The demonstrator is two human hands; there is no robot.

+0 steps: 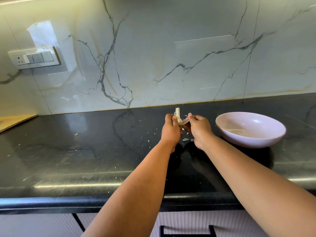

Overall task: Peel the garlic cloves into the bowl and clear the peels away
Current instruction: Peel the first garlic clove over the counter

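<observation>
1. Mid-peel: the left hand (171, 130) grips the garlic clove (178, 119) above the countertop (85, 151).
2. The right hand (198, 128) pinches a loosened peel (185, 120) — next, strip it off.
3. The clove looks pale, papery tip at twelve o'clock — possibly half-bared.
4. The bowl (277, 134) waits at three o'clock, seemingly empty.

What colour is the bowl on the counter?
Pale pink, almost lilac; the bowl shows in the head view.

Bright, perhaps daylight from the left; glare streaks the dark countertop (68, 159); wide-angle bending at edges.
</observation>
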